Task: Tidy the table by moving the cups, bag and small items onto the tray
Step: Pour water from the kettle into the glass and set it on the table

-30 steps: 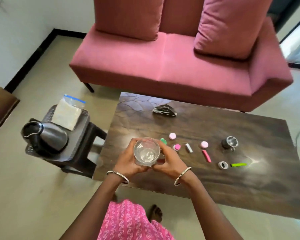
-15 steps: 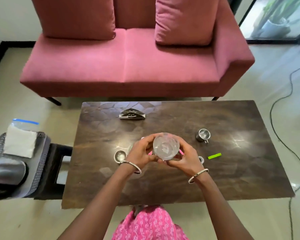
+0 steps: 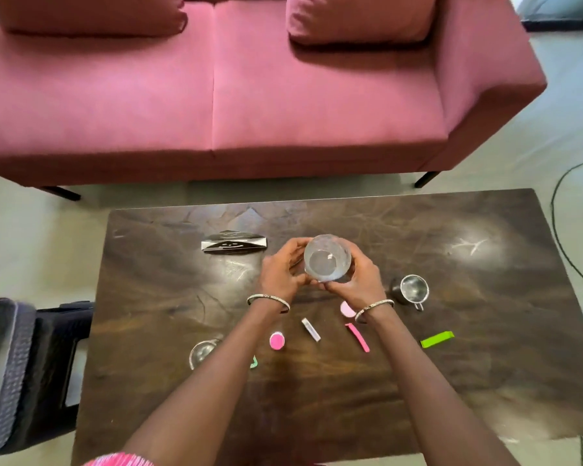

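A clear glass cup (image 3: 327, 257) is held above the middle of the dark wooden table (image 3: 485, 381), its mouth toward the camera. My left hand (image 3: 280, 270) grips its left side and my right hand (image 3: 362, 280) grips its right side. A small steel mug (image 3: 413, 290) stands to the right. A second small cup (image 3: 201, 353) sits near my left forearm, partly hidden. Small items lie on the table: a pink round cap (image 3: 276, 341), a white stick (image 3: 311, 329), a pink stick (image 3: 358, 337), a pale pink disc (image 3: 346, 310) and a green strip (image 3: 437, 339).
A folded black-and-white card (image 3: 233, 245) stands at the table's back left. A grey woven tray (image 3: 9, 371) rests on a black stool (image 3: 61, 361) at the left edge. A pink sofa (image 3: 216, 95) fills the space behind the table. A black cable (image 3: 559, 210) runs along the floor on the right.
Both hands have carried the glass cup away from me toward the table's middle. The view has shifted right, so the stool and tray now sit at the left edge.
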The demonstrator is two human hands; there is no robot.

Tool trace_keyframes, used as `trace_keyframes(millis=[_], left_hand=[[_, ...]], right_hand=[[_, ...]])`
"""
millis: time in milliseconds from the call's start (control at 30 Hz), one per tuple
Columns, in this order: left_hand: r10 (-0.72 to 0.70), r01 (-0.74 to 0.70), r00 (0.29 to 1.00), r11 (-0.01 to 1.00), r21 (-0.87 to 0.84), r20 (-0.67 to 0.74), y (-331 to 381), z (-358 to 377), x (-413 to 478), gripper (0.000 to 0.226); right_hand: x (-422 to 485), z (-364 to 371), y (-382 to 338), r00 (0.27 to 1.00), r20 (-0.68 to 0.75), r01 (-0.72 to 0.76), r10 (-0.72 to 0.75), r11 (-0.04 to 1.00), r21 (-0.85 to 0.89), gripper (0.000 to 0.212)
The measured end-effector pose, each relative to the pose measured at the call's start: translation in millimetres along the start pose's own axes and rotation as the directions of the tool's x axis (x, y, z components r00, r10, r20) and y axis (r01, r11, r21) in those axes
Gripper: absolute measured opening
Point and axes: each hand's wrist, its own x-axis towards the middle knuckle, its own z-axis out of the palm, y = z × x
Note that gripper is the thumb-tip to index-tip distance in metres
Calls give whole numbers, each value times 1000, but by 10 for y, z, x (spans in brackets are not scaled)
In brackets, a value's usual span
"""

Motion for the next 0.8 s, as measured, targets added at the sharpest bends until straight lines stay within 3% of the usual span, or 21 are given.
trace_keyframes(millis=[333, 800], left_hand=[[-1, 0, 1000, 992, 129, 8, -455, 90, 989, 67], [13, -11, 1000, 974, 225, -7, -689, 120, 1318, 65]], right_hand=[[876, 224, 582, 998, -13, -67, 67, 998, 0, 79], [1181, 313, 845, 992, 20, -127, 128, 992, -25, 83]])
